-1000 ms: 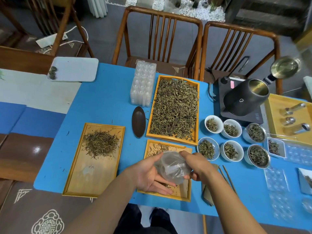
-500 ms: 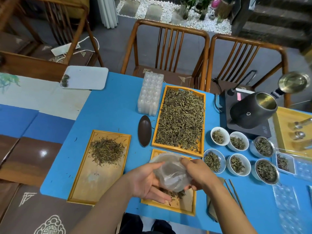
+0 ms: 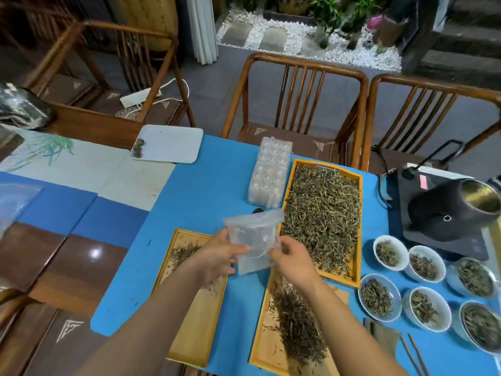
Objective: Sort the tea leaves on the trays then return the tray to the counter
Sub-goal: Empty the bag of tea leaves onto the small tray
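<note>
Left hand: the left hand (image 3: 217, 256) was seen at centre frame, fingers curled round the left edge of a clear, crumpled plastic bag (image 3: 254, 240).
Right hand: the right hand (image 3: 291, 263) was seen pinching the bag's lower right side between thumb and fingers.
Bag: it was held upright above the table, mouth uppermost, apparently empty.
Large tray: a long yellow-rimmed wooden tray (image 3: 357, 185), heaped with loose green-brown tea leaves (image 3: 322, 213), was recorded right of centre, just beside the bag.
Near tray: a smaller wooden tray (image 3: 260, 346) bearing a dark pile of leaves was recorded at lower centre, under the right forearm.
Left tray: a third wooden tray (image 3: 200, 329), thinly strewn with leaves, lay lower left of centre, under the left forearm.
Bowls: six small white and metal bowls (image 3: 423, 267) of leaves stood at lower right.
Surface: a blue table mat (image 3: 206, 185) lay under everything.
Step in hand: judged to be the handling of the emptied bag, with sorting on the trays under way.
Next move: the bag would probably have to be set aside, freeing both hands for the leaves; no tray was yet lifted for return.
</note>
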